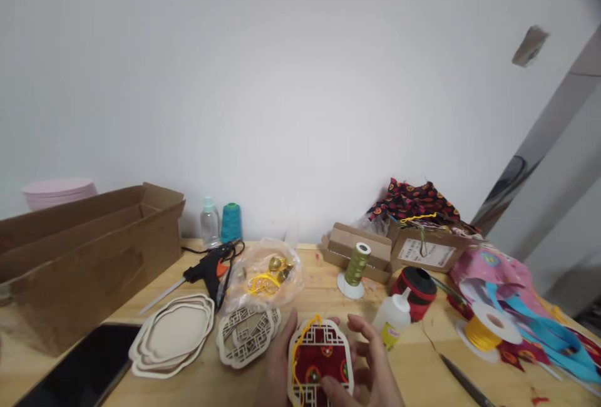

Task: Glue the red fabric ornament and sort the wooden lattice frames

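Head view: the left hand (277,366) is cradling a lattice-fronted ornament (323,360) low at centre, its fingers mostly hidden, while the right hand (375,363) is pinching it, thumb on the front and other fingers beside the right edge. Red fabric is already filling it and a yellow cord (295,363) is trailing down one side, so it is looking nearly complete. Lattice frames (253,335) and plain panels (176,332) are lying bare nearby, apparently unworked. Boxes, spools and a glue bottle (393,316) are crowding the wooden desk (319,282); behind, a pale wall (300,94) is rising.
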### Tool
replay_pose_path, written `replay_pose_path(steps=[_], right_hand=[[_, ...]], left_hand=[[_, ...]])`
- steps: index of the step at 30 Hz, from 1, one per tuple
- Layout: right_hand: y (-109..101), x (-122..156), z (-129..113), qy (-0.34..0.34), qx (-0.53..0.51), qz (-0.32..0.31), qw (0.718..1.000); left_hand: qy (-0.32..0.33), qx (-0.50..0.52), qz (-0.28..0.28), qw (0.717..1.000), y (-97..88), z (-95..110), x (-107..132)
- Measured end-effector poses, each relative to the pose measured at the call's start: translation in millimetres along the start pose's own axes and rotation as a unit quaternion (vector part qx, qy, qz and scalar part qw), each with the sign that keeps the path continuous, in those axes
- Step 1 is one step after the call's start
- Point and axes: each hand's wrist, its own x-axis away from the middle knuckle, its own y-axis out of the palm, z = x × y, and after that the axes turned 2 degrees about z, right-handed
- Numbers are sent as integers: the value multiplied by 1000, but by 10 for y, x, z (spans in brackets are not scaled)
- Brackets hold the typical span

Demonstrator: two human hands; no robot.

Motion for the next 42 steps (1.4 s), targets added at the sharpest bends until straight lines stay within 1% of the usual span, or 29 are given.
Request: replay_pose_path(steps=[2, 3, 7, 10, 12, 15, 17, 19, 22, 25, 32, 37, 42], right_hand=[[35, -22, 22, 22, -16, -8, 1000], [27, -38, 36, 22, -23, -6, 999], [-96, -126, 92, 20, -38, -10, 999], [-196, -187, 96, 34, -47, -42, 997], [-242, -215, 77, 50, -71, -73, 994], [-283, -236, 48, 92, -95, -102, 986], [-293, -237, 45, 116, -95, -114, 982], [-287, -229, 54, 114, -88, -124, 982], [-252, -209, 71, 77, -98, -134, 983], [-222, -196, 81, 63, -102, -131, 984], [-249, -182, 108, 86, -114, -123, 982], [-250, -174, 76, 94, -127, -117, 980], [-265, -188, 8, 141, -140, -84, 977]], left_hand=[[0, -2, -6, 1000, 10, -4, -4], [-2, -5, -7, 1000, 8, -2, -11], [-22, -12, -12, 1000, -23, 15, -44], [-21, -5, 17, 1000, -32, 19, -51], [-30, 3, 35, 999, -32, 16, -48], [-60, 15, 25, 998, -33, 13, -39], [-65, 17, 28, 997, -24, 15, -29], [-56, 11, 50, 997, -2, 20, -17], [-20, -10, 77, 997, 41, 29, -5], [-1, -19, 88, 996, 57, 32, -9], [-12, -24, 76, 997, 32, 29, -26], [-6, -11, 82, 997, 35, 25, -9], [-31, 6, 61, 998, -7, 30, -30]])
